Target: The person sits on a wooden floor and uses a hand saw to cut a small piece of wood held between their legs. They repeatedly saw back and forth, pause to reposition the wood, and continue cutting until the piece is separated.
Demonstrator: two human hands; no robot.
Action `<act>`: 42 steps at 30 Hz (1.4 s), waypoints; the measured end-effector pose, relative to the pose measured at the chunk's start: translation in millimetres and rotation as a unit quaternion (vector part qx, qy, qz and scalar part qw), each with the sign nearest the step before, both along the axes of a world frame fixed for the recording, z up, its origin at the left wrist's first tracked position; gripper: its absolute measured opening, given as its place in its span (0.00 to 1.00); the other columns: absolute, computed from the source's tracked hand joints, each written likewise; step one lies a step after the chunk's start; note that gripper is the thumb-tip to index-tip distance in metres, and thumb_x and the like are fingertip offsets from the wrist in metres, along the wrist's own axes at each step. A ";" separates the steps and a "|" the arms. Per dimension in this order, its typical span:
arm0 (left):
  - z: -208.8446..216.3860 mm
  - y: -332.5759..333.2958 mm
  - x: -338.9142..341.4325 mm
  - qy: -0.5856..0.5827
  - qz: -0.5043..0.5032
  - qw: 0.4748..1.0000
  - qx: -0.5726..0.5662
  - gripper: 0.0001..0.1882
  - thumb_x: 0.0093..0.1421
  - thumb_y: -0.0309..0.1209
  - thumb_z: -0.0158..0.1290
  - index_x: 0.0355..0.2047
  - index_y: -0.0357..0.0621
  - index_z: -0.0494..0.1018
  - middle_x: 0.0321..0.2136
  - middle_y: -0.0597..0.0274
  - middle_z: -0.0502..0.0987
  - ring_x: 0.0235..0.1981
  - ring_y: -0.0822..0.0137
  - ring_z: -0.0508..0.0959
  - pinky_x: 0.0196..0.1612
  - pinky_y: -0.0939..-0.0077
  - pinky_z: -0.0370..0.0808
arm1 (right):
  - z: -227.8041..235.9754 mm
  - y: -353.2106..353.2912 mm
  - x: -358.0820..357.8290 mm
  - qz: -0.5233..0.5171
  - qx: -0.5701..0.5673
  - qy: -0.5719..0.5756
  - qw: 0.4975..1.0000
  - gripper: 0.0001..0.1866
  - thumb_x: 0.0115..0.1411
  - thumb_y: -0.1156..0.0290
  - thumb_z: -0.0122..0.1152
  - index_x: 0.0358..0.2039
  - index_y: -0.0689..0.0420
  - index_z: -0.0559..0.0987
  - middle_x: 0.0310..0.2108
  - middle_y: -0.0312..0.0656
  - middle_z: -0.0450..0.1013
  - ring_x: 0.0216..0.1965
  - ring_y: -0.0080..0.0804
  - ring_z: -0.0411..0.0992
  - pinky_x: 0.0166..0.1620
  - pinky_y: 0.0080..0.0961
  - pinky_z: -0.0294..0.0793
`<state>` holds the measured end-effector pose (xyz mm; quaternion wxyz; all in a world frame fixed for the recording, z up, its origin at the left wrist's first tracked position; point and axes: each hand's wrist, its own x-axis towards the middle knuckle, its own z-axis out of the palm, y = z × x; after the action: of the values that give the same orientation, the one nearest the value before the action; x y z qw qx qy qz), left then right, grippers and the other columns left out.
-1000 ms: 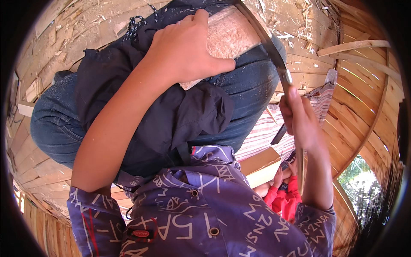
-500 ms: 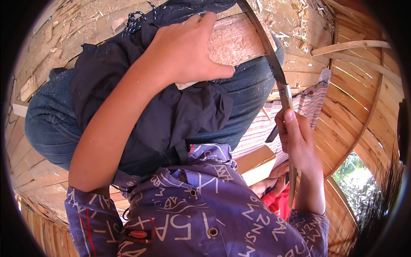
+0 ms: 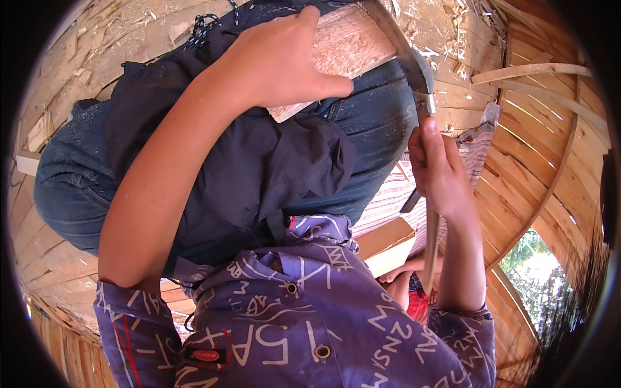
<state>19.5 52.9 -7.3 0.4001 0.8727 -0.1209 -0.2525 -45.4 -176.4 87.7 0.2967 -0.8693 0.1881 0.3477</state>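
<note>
A pale, rough-faced wooden block (image 3: pixel 352 42) lies across my lap, tilted over the jeans and a dark cloth (image 3: pixel 259 161). My left hand (image 3: pixel 281 64) grips it from the left, thumb along its near edge. Some fingers are hidden behind the wood. In my right hand (image 3: pixel 440 165) is a saw (image 3: pixel 414 70) with a curved, toothed dark blade, a metal collar and a long wooden handle, its fingers wrapped round the handle. The blade runs past the block's right end at the top. Whether its teeth touch the wood I cannot tell.
Wood chips (image 3: pixel 453 32) litter the plank floor at the top. To the right stands a slatted wooden wall (image 3: pixel 543 155) with a curved branch (image 3: pixel 530 70). A striped cloth (image 3: pixel 381 200) and a cardboard box (image 3: pixel 388 242) lie beside me, near another person's arm or leg and red clothing.
My right hand and the saw have moved up, away from my body, along the block's end. My left hand and the block have shifted slightly upward.
</note>
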 end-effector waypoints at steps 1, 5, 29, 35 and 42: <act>-2.3 0.5 1.8 0.013 0.004 1.000 -0.006 0.43 0.45 0.50 0.60 0.46 0.20 0.61 0.41 0.27 0.72 0.44 0.41 0.75 0.49 0.61 0.72 | -9.2 -1.3 -0.5 0.018 -0.006 -0.042 0.999 0.29 0.69 0.44 0.33 0.22 0.55 0.66 0.13 0.30 0.56 0.13 0.16 0.50 0.17 0.19 0.48; -32.0 -0.6 -4.3 0.002 0.069 0.988 -0.140 0.44 0.44 0.54 0.60 0.46 0.22 0.65 0.42 0.30 0.73 0.44 0.45 0.77 0.47 0.64 0.72 | -31.9 6.0 1.0 0.070 0.006 -0.171 0.983 0.31 0.69 0.45 0.32 0.20 0.57 0.66 0.14 0.31 0.55 0.16 0.19 0.51 0.20 0.21 0.50; 11.3 -5.6 -29.0 -0.088 0.055 0.992 0.066 0.47 0.39 0.50 0.65 0.52 0.32 0.61 0.48 0.42 0.69 0.49 0.47 0.72 0.50 0.57 0.68 | -30.8 -26.9 -52.7 -0.075 0.186 -0.146 0.969 0.23 0.69 0.48 0.35 0.35 0.58 0.66 0.15 0.28 0.55 0.13 0.14 0.49 0.16 0.14 0.48; 29.9 -23.1 -44.4 -0.152 0.102 0.970 0.158 0.50 0.40 0.47 0.65 0.59 0.34 0.57 0.46 0.46 0.69 0.49 0.49 0.70 0.52 0.57 0.66 | -15.0 -30.1 -79.3 -0.042 0.120 -0.195 0.972 0.12 0.68 0.66 0.45 0.39 0.62 0.73 0.16 0.35 0.65 0.15 0.19 0.63 0.19 0.19 0.60; 21.3 -28.6 -49.1 -0.196 0.114 0.955 0.190 0.49 0.42 0.54 0.64 0.58 0.35 0.60 0.44 0.50 0.69 0.47 0.53 0.71 0.46 0.58 0.66 | -17.5 -14.5 -66.0 0.076 -0.014 -0.244 0.967 0.13 0.62 0.74 0.53 0.47 0.63 0.70 0.23 0.58 0.73 0.26 0.56 0.74 0.26 0.43 0.71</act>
<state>-29.6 24.3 14.0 0.2212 0.9729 -0.0467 -0.0480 -111.3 -190.9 70.3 0.2942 -0.9436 0.0480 0.1439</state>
